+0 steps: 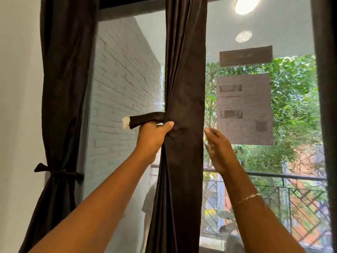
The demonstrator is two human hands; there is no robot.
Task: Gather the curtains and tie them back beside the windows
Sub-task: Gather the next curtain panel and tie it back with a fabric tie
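Two dark brown curtains are seen at a screened window [264, 30]: the left curtain [67, 88], at nine o'clock, is already bound by a tie [60, 172] beside a white wall [18, 88], while the centre curtain [184, 79] hangs gathered at twelve o'clock. The centre curtain is clasped by the left grip [152, 137], thumb across the folds, with a white-tipped strap [145, 120] jutting toward nine o'clock above the knuckles. The right grip [220, 152], fingers straight and holding nothing, is held just beside the curtain's three o'clock edge. A bracelet [249, 197] is worn on that wrist.
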